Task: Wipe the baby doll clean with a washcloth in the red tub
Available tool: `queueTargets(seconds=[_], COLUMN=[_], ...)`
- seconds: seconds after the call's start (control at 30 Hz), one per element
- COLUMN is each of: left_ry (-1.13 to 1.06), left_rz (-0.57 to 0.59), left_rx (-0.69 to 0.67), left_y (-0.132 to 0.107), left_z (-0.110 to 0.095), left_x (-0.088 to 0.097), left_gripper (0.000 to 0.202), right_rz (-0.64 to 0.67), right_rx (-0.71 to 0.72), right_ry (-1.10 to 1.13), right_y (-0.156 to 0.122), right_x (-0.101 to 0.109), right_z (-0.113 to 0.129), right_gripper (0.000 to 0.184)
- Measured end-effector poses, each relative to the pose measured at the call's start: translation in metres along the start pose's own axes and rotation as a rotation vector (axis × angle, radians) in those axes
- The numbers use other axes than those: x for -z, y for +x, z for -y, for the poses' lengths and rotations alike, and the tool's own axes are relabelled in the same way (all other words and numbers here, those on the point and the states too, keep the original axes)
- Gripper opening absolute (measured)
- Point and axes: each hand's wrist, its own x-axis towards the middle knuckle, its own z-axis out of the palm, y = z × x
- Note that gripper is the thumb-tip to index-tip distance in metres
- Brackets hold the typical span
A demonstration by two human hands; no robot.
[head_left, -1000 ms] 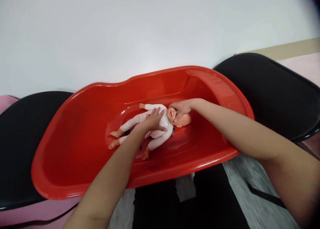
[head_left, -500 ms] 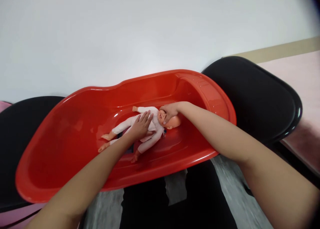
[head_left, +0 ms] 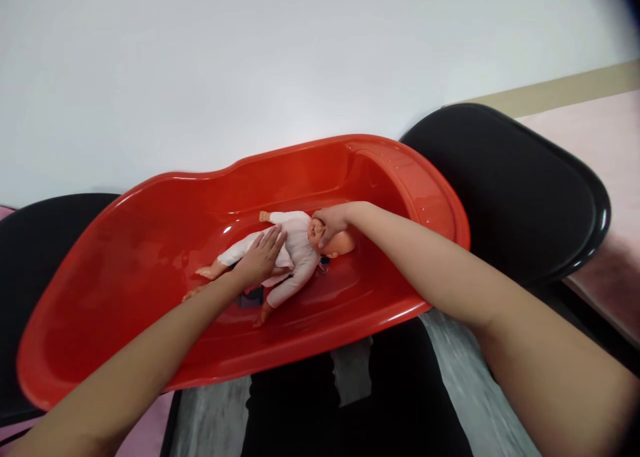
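In the red tub [head_left: 280, 350], the doll [head_left: 298, 249] lies under flat, open left fingers [head_left: 270, 241], right fingers [head_left: 326, 221] gripping its head.

A doll [head_left: 296, 252] in a white suit lies on its back on the floor of a red tub [head_left: 430, 200], head toward the right end and bare feet toward the left. The left hand [head_left: 260, 260] rests flat, fingers spread, on the doll's belly, while the right hand [head_left: 329, 221] curls over its face and forehead, though a firm grip cannot be told. The tub's ends rest across two black chairs, one at left [head_left: 45, 244] and one at right [head_left: 515, 190]
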Motion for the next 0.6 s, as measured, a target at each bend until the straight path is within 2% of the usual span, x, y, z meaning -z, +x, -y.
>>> queueTargets(seconds=[0.27, 0.47, 0.6], left_ry=[-0.015, 0.033, -0.031], left_rz=[0.046, 0.191, 0.161], left_rx=[0.031, 0.098, 0.113], left_y=[-0.046, -0.075, -0.089], left_z=[0.036, 0.058, 0.065], left_x=[-0.006, -0.006, -0.007], left_gripper=[0.099, 0.096, 0.087], right_rz=[0.009, 0.003, 0.004], right_rx=[0.042, 0.074, 0.058], right_ry=[0.043, 0.057, 0.080], right_y=[0.012, 0.009, 0.007], right_x=[-0.005, -0.005, -0.003], right_z=[-0.014, -0.015, -0.014], right_gripper=[0.078, 0.079, 0.082])
